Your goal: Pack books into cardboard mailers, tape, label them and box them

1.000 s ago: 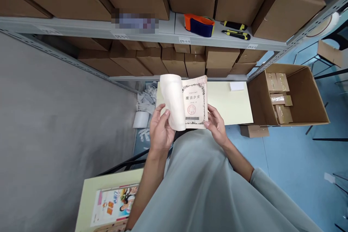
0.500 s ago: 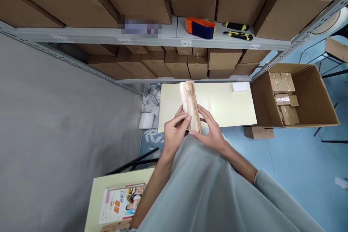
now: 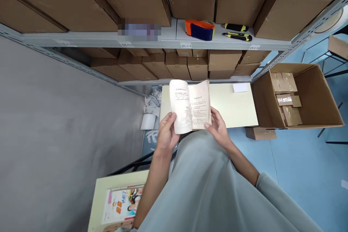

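An opened book (image 3: 199,107) with printed, slightly yellowed pages is held up in front of me, over the near edge of the pale tabletop (image 3: 232,107). My left hand (image 3: 168,130) grips the lower left edge of its left page, thumb on top. On the other side, my right hand (image 3: 217,127) holds the lower right edge, its thumb resting on the page corner. The fingers beneath the book are partly hidden. A small white stack of paper or card (image 3: 240,87) lies at the right of the tabletop.
Shelves of cardboard boxes (image 3: 176,64) rise ahead, with utility knives (image 3: 236,32) and an orange-and-blue strap (image 3: 200,30) on one ledge. An open carton (image 3: 320,96) holding small boxes stands at right. Magazines (image 3: 122,204) lie on a table at lower left; paper scraps (image 3: 152,103) sit by the wall.
The book, nearly closed and seen from its page edges before, is now spread open facing me. My hands have moved apart to its two lower sides.
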Demonstrator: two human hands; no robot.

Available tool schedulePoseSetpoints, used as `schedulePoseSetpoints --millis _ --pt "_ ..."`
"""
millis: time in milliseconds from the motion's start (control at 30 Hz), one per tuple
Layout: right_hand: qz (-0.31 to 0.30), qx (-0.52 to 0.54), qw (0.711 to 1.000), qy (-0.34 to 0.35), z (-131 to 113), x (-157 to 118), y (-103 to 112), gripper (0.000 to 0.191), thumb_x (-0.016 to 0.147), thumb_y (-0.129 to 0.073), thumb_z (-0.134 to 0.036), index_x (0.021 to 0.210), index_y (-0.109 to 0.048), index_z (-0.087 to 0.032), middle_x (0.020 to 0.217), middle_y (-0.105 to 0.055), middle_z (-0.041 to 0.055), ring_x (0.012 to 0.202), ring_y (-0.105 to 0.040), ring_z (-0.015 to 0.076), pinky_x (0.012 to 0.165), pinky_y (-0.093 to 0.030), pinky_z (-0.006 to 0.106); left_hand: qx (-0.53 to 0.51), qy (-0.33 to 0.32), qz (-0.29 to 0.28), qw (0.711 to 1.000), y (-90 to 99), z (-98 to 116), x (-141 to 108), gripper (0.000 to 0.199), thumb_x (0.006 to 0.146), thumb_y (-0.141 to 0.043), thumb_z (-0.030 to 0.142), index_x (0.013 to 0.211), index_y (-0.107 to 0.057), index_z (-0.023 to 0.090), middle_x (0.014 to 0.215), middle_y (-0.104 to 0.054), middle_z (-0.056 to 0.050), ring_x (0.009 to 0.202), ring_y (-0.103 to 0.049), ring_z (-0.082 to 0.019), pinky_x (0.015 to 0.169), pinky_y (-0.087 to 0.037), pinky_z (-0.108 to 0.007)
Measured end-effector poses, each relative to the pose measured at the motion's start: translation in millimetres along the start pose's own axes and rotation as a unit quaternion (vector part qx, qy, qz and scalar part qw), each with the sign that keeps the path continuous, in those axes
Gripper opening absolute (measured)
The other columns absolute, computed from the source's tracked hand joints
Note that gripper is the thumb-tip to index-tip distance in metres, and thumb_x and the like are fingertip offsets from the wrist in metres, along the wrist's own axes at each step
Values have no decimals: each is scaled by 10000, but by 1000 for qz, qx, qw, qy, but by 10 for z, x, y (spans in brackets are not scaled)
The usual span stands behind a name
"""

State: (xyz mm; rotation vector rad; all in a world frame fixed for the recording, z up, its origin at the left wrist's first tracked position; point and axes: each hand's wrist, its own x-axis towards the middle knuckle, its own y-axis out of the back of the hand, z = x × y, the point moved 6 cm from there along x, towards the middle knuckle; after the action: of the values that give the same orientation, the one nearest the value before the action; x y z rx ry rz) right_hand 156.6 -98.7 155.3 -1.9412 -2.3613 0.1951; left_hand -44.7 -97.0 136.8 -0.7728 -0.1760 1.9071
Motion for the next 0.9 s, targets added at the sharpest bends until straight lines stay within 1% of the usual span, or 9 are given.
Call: schedulePoseSetpoints --millis 100,200,367,467,567,800,900 --pt "6 27 1000 1 -2 3 87 761 943 -705 -663 1562 -474 -285 1563 -601 126 1487 -554 310 1229 -506 514 -27 6 -18 999 35 51 21 422 663 -990 508 843 -768 198 1007 -844 -78 1101 -782 -288 1010 -624 -392" --pt "10 50 999 11 -17 -6 116 710 937 -712 -624 1529 -500 -293 1556 -609 114 1508 -528 318 1243 -487 540 -34 12 -22 999 42 61 6 411 661 -982 496 868 -776 206 1065 -847 -87 1187 -760 -322 1058 -613 -428" --pt "-2 73 997 9 -8 -1 137 676 920 -712 -582 1499 -510 -299 1535 -626 107 1474 -560 324 1238 -485 564 -22 -6 -24 999 23 117 -47 445 709 -926 550 998 -813 231 1133 -844 -96 1310 -705 -368 1100 -602 -485" --pt "-13 93 996 2 18 12 162 634 920 -721 -514 1481 -517 -301 1527 -633 103 1455 -580 321 1230 -488 567 -11 -12 -26 1000 22 167 -75 466 712 -911 572 1026 -819 240 1150 -842 -96 1335 -688 -386 1099 -605 -506" --pt "-10 94 996 -4 35 28 188 626 912 -725 -498 1469 -519 -299 1520 -640 105 1447 -588 316 1219 -498 562 -7 -16 -26 1000 24 216 -96 470 711 -900 582 1032 -825 247 1142 -844 -89 1338 -684 -396 1082 -613 -516" --pt "-10 55 998 -21 55 81 215 663 900 -732 -624 1442 -537 -296 1476 -678 99 1430 -607 304 1175 -547 524 -7 -36 -26 999 25 317 -127 490 726 -873 614 1084 -822 284 1140 -841 -67 1345 -677 -404 1085 -611 -521" --pt "-13 50 998 -19 61 88 232 648 909 -738 -623 1434 -551 -294 1469 -686 97 1424 -617 300 1173 -552 511 -5 -44 -27 999 33 343 -136 497 729 -863 623 1100 -816 296 1157 -835 -68 1364 -661 -409 1092 -606 -537"
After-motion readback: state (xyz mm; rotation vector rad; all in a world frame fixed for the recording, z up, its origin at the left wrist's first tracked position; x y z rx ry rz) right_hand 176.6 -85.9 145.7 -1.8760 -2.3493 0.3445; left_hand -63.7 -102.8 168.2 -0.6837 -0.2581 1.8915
